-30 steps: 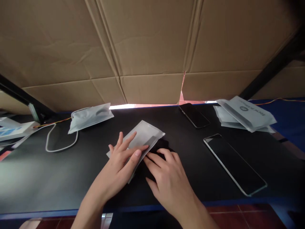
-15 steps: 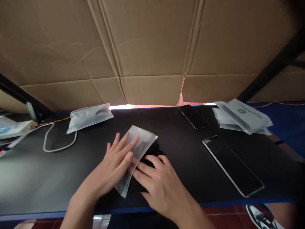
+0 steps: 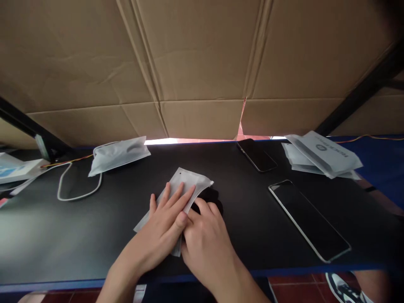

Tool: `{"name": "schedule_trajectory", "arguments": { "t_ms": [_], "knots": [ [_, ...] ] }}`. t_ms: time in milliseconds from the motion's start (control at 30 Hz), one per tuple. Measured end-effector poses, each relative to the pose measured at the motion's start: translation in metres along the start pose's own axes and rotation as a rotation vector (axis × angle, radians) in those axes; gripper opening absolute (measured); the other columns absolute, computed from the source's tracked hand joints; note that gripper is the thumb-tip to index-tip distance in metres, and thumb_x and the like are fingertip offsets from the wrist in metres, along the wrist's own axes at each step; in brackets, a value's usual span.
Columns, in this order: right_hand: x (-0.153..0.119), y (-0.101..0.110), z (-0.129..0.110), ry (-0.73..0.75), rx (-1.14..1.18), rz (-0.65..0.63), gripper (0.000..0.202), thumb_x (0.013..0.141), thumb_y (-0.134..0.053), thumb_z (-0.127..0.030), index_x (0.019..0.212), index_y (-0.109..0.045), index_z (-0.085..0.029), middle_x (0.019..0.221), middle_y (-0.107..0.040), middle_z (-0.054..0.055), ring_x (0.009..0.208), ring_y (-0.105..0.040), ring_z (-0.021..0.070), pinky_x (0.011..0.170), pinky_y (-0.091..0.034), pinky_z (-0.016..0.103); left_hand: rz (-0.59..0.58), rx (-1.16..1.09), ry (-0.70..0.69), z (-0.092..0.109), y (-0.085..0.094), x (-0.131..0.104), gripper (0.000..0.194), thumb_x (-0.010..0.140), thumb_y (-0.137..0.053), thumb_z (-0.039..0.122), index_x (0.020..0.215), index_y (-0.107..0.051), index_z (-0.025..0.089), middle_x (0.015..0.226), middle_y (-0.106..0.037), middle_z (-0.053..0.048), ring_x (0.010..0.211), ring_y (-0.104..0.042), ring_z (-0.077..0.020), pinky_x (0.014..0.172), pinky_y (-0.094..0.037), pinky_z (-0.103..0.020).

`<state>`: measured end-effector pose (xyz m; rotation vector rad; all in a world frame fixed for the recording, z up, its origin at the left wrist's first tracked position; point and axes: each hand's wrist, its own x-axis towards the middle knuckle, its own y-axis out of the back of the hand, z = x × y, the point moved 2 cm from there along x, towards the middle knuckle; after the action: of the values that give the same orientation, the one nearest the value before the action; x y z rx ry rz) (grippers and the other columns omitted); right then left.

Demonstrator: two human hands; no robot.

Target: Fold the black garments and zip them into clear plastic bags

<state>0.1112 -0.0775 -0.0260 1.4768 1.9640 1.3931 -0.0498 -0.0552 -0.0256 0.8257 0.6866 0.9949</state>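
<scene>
My left hand (image 3: 164, 229) lies flat with its fingers spread on a frosted white zip pouch (image 3: 195, 177) in front of me on the black tabletop. Against the pouch's right edge, my right hand (image 3: 206, 242) is closed, its fingers curled on a soft black fabric item (image 3: 211, 195). Part of that item bulges out beyond the fingers. The rest of it is hidden under the hand and the pouch, and I cannot tell how much is inside. The two hands touch at the left thumb.
A filled frosted pouch (image 3: 120, 155) lies back left beside a white cable (image 3: 78, 199). On the right are a small phone (image 3: 257, 155), a larger phone (image 3: 309, 221) and a stack of frosted pouches (image 3: 326, 153). A cardboard sheet (image 3: 202, 54) stands behind the table (image 3: 63, 244).
Both hands have drawn closer together. My right fingers have moved in against the pouch's edge and curled more. The pouch has turned a little, and its lower left corner now shows.
</scene>
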Motion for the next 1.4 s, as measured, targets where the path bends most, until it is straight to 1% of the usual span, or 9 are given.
{"name": "schedule_trajectory", "arguments": {
  "t_ms": [167,300,433,600,767,933,1100,1267,1400],
  "knots": [
    [-0.008,0.023,0.016,0.235,0.177,-0.176,0.033,0.099,-0.079,-0.036,0.129,-0.073,-0.023,0.131,-0.081,-0.001,0.133,-0.061,0.0260,0.114,-0.043,0.039,0.033,-0.031,-0.105,-0.028,0.013,-0.005,0.069,0.111,-0.017,0.076,0.173,-0.024,0.050,0.184,-0.019,0.007,0.171,-0.009,-0.0363,0.133,-0.017,-0.073],
    [-0.021,0.025,0.019,0.257,0.228,-0.248,0.037,0.099,-0.081,-0.039,0.132,-0.072,-0.025,0.138,-0.078,-0.001,0.144,-0.057,0.0241,0.124,-0.035,0.037,0.079,0.083,-0.108,-0.048,0.025,-0.002,0.068,0.112,-0.027,0.073,0.174,-0.024,0.046,0.184,-0.024,0.002,0.170,-0.015,-0.0400,0.132,-0.021,-0.075],
    [-0.024,0.010,0.009,0.158,0.171,-0.151,0.031,0.102,-0.075,-0.032,0.130,-0.075,-0.019,0.137,-0.078,0.006,0.150,-0.051,0.0302,0.130,-0.031,0.044,0.025,0.124,-0.202,-0.032,0.013,0.000,0.079,0.108,-0.036,0.078,0.176,-0.012,0.045,0.184,-0.021,-0.001,0.170,-0.014,-0.0405,0.132,-0.013,-0.077],
    [-0.013,0.000,-0.007,-0.012,0.223,-0.081,0.044,0.099,-0.061,-0.011,0.140,-0.071,-0.023,0.138,-0.076,0.008,0.139,-0.058,0.0320,0.116,-0.047,0.051,0.031,0.119,-0.178,-0.015,0.000,0.000,0.094,0.097,-0.034,0.091,0.176,-0.013,0.045,0.184,-0.021,-0.004,0.169,-0.013,-0.0443,0.128,-0.007,-0.084],
    [-0.019,0.022,0.001,0.070,0.357,-0.253,0.041,0.102,-0.066,-0.013,0.141,-0.072,-0.026,0.146,-0.075,0.003,0.150,-0.055,0.0234,0.134,-0.034,0.042,0.030,0.100,-0.141,-0.022,0.003,0.003,0.105,0.087,-0.032,0.100,0.176,-0.019,0.045,0.184,-0.023,-0.006,0.170,-0.013,-0.0468,0.127,-0.008,-0.086],
    [-0.041,0.047,0.029,0.049,0.309,-0.386,0.057,0.105,-0.073,-0.034,0.160,-0.060,-0.026,0.173,-0.051,0.001,0.167,-0.036,0.0261,0.138,-0.031,0.043,0.033,0.162,-0.166,-0.028,0.000,0.010,0.105,0.088,-0.036,0.099,0.176,-0.019,0.043,0.183,-0.026,-0.006,0.169,-0.016,-0.0478,0.128,-0.008,-0.086],
    [-0.042,0.034,0.034,0.136,0.166,-0.247,0.042,0.110,-0.066,-0.029,0.151,-0.067,-0.023,0.163,-0.064,0.005,0.165,-0.040,0.0275,0.140,-0.027,0.050,0.039,0.172,-0.203,-0.020,-0.005,0.009,0.113,0.084,-0.036,0.101,0.177,-0.012,0.041,0.185,-0.022,-0.006,0.170,-0.011,-0.0469,0.130,-0.008,-0.083],
    [-0.026,0.014,0.016,0.290,0.179,-0.111,0.025,0.113,-0.055,-0.017,0.115,-0.080,-0.019,0.128,-0.081,0.005,0.139,-0.065,0.0209,0.135,-0.035,0.037,-0.003,0.017,-0.228,-0.005,-0.004,0.006,0.112,0.084,-0.027,0.102,0.177,-0.012,0.043,0.185,-0.020,-0.002,0.171,-0.012,-0.0415,0.133,-0.002,-0.076],
    [-0.020,0.006,0.006,0.299,0.231,-0.046,0.032,0.107,-0.057,-0.013,0.132,-0.076,-0.019,0.133,-0.080,0.006,0.134,-0.067,0.0220,0.127,-0.043,0.036,0.013,0.010,-0.218,-0.001,0.000,0.003,0.105,0.088,-0.025,0.100,0.177,-0.015,0.044,0.186,-0.013,-0.002,0.171,-0.009,-0.0424,0.132,-0.002,-0.077]
  ]
}}
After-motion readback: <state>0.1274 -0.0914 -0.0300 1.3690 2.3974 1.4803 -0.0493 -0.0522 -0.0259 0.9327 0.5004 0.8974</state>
